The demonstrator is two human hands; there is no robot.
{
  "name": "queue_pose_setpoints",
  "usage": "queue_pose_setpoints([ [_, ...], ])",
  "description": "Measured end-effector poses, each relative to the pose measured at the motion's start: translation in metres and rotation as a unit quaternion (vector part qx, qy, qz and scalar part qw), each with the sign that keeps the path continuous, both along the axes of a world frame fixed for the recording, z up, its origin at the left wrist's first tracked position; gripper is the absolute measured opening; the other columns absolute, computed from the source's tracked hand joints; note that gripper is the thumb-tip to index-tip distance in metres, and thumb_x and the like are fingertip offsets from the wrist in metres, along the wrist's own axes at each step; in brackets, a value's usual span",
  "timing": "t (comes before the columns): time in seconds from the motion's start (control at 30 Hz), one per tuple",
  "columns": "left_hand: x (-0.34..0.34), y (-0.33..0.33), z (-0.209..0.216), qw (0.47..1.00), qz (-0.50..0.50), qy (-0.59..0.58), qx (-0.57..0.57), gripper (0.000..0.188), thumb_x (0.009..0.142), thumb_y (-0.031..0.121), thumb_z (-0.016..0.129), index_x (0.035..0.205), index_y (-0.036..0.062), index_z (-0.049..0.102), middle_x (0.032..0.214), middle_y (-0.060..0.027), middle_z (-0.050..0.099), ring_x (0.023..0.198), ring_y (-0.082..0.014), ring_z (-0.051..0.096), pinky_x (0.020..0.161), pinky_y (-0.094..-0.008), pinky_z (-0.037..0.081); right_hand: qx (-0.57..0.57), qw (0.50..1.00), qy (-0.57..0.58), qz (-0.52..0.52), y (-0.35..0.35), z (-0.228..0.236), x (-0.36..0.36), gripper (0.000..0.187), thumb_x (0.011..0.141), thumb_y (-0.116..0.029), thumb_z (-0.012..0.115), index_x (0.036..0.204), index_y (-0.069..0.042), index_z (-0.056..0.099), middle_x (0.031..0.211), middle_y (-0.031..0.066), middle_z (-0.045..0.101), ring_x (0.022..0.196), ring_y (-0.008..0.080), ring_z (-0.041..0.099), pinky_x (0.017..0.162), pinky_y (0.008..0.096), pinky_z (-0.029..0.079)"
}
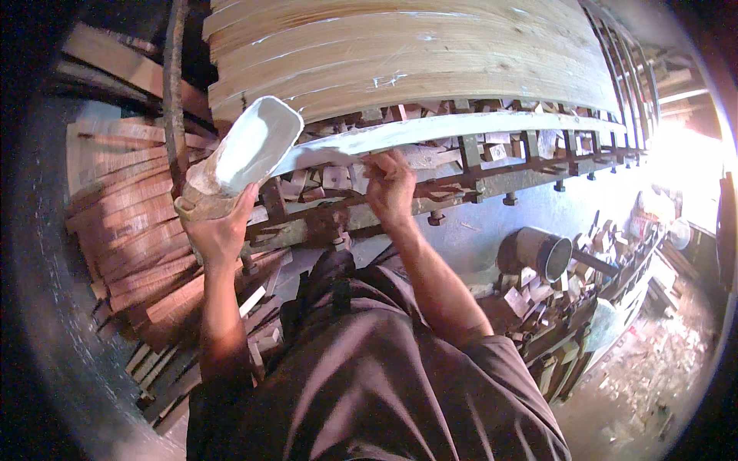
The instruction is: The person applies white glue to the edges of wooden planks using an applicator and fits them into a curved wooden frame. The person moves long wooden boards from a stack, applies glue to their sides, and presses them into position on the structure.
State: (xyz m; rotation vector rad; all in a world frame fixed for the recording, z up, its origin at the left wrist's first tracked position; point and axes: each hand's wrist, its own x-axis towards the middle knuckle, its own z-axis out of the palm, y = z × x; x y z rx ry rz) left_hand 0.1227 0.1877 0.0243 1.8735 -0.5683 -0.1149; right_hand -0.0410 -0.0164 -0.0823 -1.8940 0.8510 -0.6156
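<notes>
My left hand (221, 230) grips a cut-open plastic container (257, 142) coated inside with white glue-like liquid. The container is tilted, its mouth above the left end of a long wooden strip (477, 125). White liquid covers the strip's upper face. Just below that strip, my right hand (392, 188) is closed, its curled fingertips near the edge. Whatever those fingers pinch, if anything, is hidden. Beyond the strip, a wide panel of boards (415, 58) lies side by side, with white smears along the joints.
A metal clamp rack (469, 157) with upright stops and bolts runs across in front of me. Stacked planks (138, 223) stand at the left. To the right, a metal pot (542, 253) sits among wood offcuts (523, 296). Shavings (653, 361) litter the floor.
</notes>
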Motion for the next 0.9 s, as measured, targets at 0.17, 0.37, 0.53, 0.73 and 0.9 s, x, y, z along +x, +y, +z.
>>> queue_pose_setpoints([
  [0.17,0.009,-0.001,0.006,0.999,-0.036,-0.022,0.026,0.037,0.077,0.001,0.08,0.109,-0.0062,0.063,0.105,-0.0105,0.069,0.093,-0.0157,0.067,0.082,-0.0307,0.054,0.392,0.85,-0.146,-0.322,0.019,0.0,-0.023,0.014,0.085,0.009,0.059,0.098,0.008,0.064,0.084,0.0089,0.066,0.069,0.0193,0.066,0.063,0.0292,0.054],
  [0.37,0.008,-0.01,0.003,0.998,-0.056,0.002,0.002,0.042,0.076,0.001,0.08,0.113,-0.0067,0.062,0.109,-0.0119,0.068,0.094,-0.016,0.067,0.083,-0.03,0.054,0.322,0.846,-0.108,-0.411,-0.001,-0.016,-0.029,0.027,0.087,0.004,0.051,0.111,0.009,0.064,0.09,0.0098,0.066,0.073,0.0162,0.062,0.065,0.0276,0.05],
  [0.53,0.019,-0.007,-0.008,0.985,-0.099,-0.113,0.081,0.043,0.075,0.0,0.081,0.113,-0.0066,0.062,0.111,-0.012,0.068,0.095,-0.0159,0.067,0.083,-0.0295,0.054,0.216,0.853,-0.069,-0.47,-0.03,-0.057,-0.017,0.028,0.087,0.007,0.048,0.109,0.009,0.064,0.09,0.0155,0.066,0.065,0.0182,0.064,0.058,0.0274,0.052],
  [0.73,0.026,-0.004,-0.002,0.996,-0.072,-0.045,0.028,0.043,0.076,-0.002,0.079,0.114,-0.0064,0.062,0.111,-0.0117,0.068,0.096,-0.0168,0.068,0.083,-0.0298,0.056,0.341,0.824,-0.169,-0.421,-0.009,-0.008,-0.032,0.028,0.088,0.008,0.048,0.11,0.01,0.065,0.097,0.018,0.068,0.075,0.0239,0.069,0.065,0.0327,0.058],
  [0.9,0.024,0.007,-0.012,0.999,-0.031,0.027,0.036,0.045,0.075,0.0,0.081,0.115,-0.0059,0.061,0.111,-0.0101,0.068,0.099,-0.016,0.066,0.086,-0.0298,0.053,-0.033,0.981,-0.014,-0.19,-0.011,0.02,-0.035,0.022,0.086,0.002,0.059,0.104,0.001,0.071,0.095,0.0111,0.069,0.082,0.0219,0.069,0.075,0.0319,0.056],
])
